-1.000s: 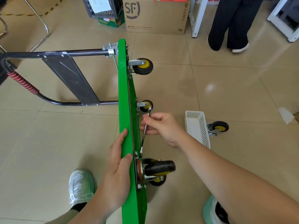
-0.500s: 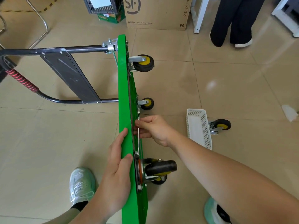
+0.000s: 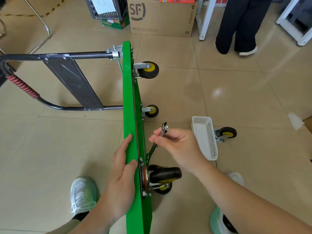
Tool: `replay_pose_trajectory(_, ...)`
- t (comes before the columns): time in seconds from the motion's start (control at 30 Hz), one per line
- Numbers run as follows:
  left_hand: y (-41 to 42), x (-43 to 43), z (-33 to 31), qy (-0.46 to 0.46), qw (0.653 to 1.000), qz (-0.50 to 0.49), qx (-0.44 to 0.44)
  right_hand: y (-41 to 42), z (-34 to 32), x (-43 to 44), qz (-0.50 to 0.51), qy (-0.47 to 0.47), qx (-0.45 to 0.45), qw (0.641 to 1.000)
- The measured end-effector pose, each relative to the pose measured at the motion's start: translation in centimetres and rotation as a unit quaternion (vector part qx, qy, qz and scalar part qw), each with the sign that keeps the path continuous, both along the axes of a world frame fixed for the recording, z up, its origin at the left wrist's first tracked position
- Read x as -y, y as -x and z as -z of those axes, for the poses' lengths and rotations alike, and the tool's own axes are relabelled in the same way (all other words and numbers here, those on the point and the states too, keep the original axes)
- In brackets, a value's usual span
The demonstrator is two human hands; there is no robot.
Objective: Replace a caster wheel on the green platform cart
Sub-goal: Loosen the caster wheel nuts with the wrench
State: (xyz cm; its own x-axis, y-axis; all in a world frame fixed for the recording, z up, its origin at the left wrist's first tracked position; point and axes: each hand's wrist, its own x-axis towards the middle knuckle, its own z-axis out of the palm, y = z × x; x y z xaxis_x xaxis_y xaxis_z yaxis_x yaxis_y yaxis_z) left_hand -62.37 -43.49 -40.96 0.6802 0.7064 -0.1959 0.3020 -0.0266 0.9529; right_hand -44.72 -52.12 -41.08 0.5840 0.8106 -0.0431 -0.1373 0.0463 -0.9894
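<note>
The green platform cart (image 3: pixel 130 102) stands on its long edge on the tiled floor (image 3: pixel 236 98), underside facing right, with 3 casters visible on it. A wrench (image 3: pixel 152 149) meets the mounting plate of the nearest caster (image 3: pixel 164 174). The right hand (image 3: pixel 177 146) pinches the wrench's upper end. The left hand (image 3: pixel 123 174) clasps the cart's top edge. Further right lies a white basket (image 3: pixel 205 137), with 1 loose caster wheel (image 3: pixel 226 133) just beside it.

Glossy beige floor tiles (image 3: pixel 236 98) catch a bright glare. At the far side stand a cardboard box (image 3: pixel 162 19), a black crate (image 3: pixel 120 10) and a white furniture leg (image 3: pixel 203 22); a chrome tube frame (image 3: pixel 45 26) curves at far left.
</note>
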Motion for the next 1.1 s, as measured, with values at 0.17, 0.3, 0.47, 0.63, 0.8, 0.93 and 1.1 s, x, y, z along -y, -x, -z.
replay_pose_trajectory(0.17,0.0,0.1,0.0,0.003,1.000,-0.004,-0.003,-3.0,1.6,-2.3,0.022,0.036,-0.120,0.992)
replay_pose_trajectory(0.3,-0.2,0.0,0.0,0.002,1.000,-0.003,-0.006,-3.7,3.5,-4.6,-0.009,0.059,-0.154,0.986)
replay_pose_trajectory(0.47,-0.1,0.0,0.1,0.001,1.000,0.001,-0.008,-4.1,4.9,-6.9,-0.043,0.075,-0.149,0.985)
replay_pose_trajectory(0.63,-0.1,-0.1,0.0,-0.001,1.000,0.000,-0.009,-4.4,5.2,-7.5,-0.065,0.086,-0.134,0.985)
replay_pose_trajectory(0.8,-0.2,-0.1,0.2,0.004,1.000,-0.005,-0.001,-3.9,6.1,-7.8,-0.086,0.108,-0.151,0.979)
replay_pose_trajectory(0.93,0.0,-0.2,0.6,0.014,1.000,-0.005,0.009,-3.1,6.1,-7.5,-0.094,0.137,-0.148,0.975)
replay_pose_trajectory(1.1,0.0,-0.2,0.6,0.012,1.000,-0.001,0.008,-1.6,3.5,-5.3,-0.070,0.083,-0.086,0.990)
